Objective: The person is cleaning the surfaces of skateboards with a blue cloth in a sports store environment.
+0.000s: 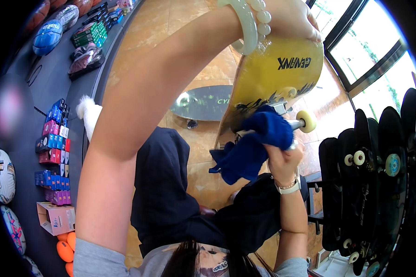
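Note:
A skateboard with a yellow underside point(280, 69) is held up before me, its wheels facing me. My left hand point(293, 20) grips its top end, with a pale bangle and a bead bracelet at the wrist. In my right hand point(285, 155) is a dark blue cloth point(253, 149), bunched against the metal truck and hanging down on the left. Beside the cloth a cream wheel point(305, 121) sticks out at the right. The cloth hides part of the truck and the lower deck.
Another skateboard point(202, 103) lies on the tiled floor behind the held one. A rack of upright skateboards point(364, 194) stands at the right. Along the left, a dark shelf point(60, 88) carries balls, small boxes and an open carton point(57, 218). Glass windows are at the upper right.

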The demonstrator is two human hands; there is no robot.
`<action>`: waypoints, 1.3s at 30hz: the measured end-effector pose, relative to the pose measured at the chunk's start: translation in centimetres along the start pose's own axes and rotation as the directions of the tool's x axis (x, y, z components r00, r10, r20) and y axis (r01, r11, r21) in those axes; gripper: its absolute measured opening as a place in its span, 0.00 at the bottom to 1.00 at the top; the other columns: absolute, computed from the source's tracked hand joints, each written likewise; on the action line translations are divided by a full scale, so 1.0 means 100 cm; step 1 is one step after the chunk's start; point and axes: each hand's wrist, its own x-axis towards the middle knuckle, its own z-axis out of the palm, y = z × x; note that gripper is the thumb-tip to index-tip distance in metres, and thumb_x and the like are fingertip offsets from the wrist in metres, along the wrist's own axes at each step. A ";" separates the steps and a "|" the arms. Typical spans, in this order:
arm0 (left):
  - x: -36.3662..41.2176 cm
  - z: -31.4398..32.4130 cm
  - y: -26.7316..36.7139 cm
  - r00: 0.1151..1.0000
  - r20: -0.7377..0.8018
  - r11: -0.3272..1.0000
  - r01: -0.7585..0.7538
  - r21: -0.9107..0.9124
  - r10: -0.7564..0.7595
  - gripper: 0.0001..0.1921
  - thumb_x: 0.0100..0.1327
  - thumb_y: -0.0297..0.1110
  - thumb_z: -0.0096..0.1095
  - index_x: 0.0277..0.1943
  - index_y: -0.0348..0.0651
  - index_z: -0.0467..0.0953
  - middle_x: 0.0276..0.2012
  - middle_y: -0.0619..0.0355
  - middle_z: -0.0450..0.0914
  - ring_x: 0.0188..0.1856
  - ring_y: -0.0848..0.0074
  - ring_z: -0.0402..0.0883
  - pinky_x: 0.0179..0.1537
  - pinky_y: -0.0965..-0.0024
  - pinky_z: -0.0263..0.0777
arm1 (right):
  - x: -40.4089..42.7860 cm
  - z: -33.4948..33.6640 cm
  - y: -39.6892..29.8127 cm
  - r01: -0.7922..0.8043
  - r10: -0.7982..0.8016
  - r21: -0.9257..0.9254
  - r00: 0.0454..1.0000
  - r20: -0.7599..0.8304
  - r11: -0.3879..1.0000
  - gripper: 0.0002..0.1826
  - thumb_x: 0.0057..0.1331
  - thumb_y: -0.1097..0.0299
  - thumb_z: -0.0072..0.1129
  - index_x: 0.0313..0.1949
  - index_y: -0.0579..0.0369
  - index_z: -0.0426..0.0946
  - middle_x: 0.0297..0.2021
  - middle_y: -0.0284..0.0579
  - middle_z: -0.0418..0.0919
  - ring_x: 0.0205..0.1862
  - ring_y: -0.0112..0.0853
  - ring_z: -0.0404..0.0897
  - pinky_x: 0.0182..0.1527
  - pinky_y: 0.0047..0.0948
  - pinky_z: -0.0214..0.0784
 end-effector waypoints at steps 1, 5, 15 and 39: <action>-0.002 -0.002 0.000 1.000 -0.006 1.000 0.003 0.005 -0.003 0.15 0.60 0.35 0.51 0.46 0.41 0.81 0.42 0.46 0.82 0.44 0.60 0.81 0.47 0.67 0.72 | -0.015 0.000 0.010 -0.088 0.108 0.210 0.991 -0.083 0.974 0.13 0.52 0.76 0.64 0.38 0.64 0.79 0.38 0.52 0.80 0.40 0.40 0.81 0.47 0.33 0.71; 0.009 0.004 -0.021 0.992 -0.034 0.982 -0.114 0.148 0.120 0.15 0.62 0.33 0.49 0.46 0.40 0.80 0.42 0.47 0.82 0.44 0.60 0.81 0.48 0.67 0.72 | -0.035 -0.024 0.006 0.039 0.352 0.675 0.830 -0.432 0.737 0.23 0.59 0.73 0.59 0.53 0.70 0.70 0.50 0.53 0.76 0.51 0.39 0.77 0.58 0.38 0.65; 0.041 0.015 -0.037 0.869 0.060 0.774 -0.466 0.429 0.490 0.15 0.61 0.32 0.49 0.46 0.40 0.80 0.44 0.48 0.81 0.44 0.61 0.81 0.50 0.69 0.72 | -0.064 -0.049 0.001 -0.220 0.284 0.358 0.949 -0.139 0.907 0.23 0.60 0.70 0.60 0.52 0.70 0.71 0.51 0.54 0.75 0.51 0.40 0.77 0.58 0.39 0.65; 0.032 0.003 -0.063 0.979 0.010 0.941 -0.200 0.275 0.205 0.19 0.64 0.40 0.52 0.52 0.38 0.76 0.50 0.47 0.78 0.51 0.63 0.76 0.55 0.68 0.67 | 0.006 -0.014 -0.016 -0.268 0.213 -0.092 0.897 -0.388 0.959 0.07 0.58 0.78 0.60 0.37 0.66 0.77 0.34 0.53 0.78 0.37 0.45 0.78 0.41 0.33 0.70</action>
